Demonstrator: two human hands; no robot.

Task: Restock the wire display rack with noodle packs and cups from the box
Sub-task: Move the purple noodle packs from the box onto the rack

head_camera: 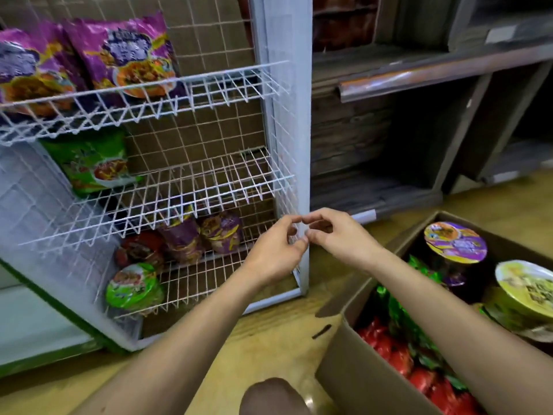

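The white wire rack (281,121) stands at the left with three shelves. Purple noodle packs (128,55) lean on the top shelf and a green pack (92,163) on the middle one. On the bottom shelf sit purple cups (221,232), a red cup (140,250) and a green cup (134,286). The cardboard box (359,369) at lower right holds a purple-lidded cup (454,242), a yellow cup (526,283), green packs (401,319) and red packs (401,357). My left hand (275,250) and my right hand (338,235) meet fingertip to fingertip before the rack's right post, loosely curled, holding nothing visible.
Dark wooden shelving (419,70) fills the back right beside the rack. A white unit with a green edge (30,324) stands at the far left. The floor (269,339) is light wood. My knee (272,396) shows at the bottom edge.
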